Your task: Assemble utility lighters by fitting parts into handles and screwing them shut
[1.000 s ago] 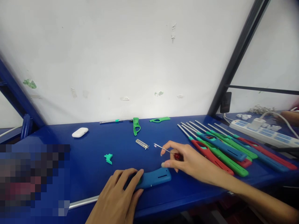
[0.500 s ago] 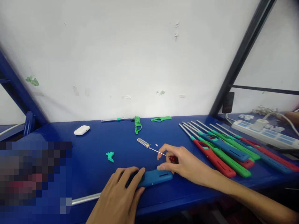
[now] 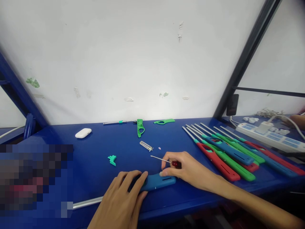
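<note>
Screwdriver [image 3: 176,164] tip has just dropped off the clear part [image 3: 145,146]; half a second ago they overlapped in view. Tip now points into free space short of it, which I read as a pause between prods, tool still ready. My right hand [image 3: 184,167] is closed on the red grip, thumb at the far edge of the blue lighter [image 3: 158,183]. My left hand [image 3: 120,190] hasn't shifted: fingers curled over the lighter's middle, pinning it at the table's near edge, tube out to the left. Can't see what's under the palm.

Around: tiny white bit [image 3: 159,148] just beside the clear part, easy to knock. Teal piece [image 3: 112,160] left, green shell [image 3: 140,128] by the wall. Lighter pile [image 3: 234,154] crowds my right forearm; looks like the main obstruction.
</note>
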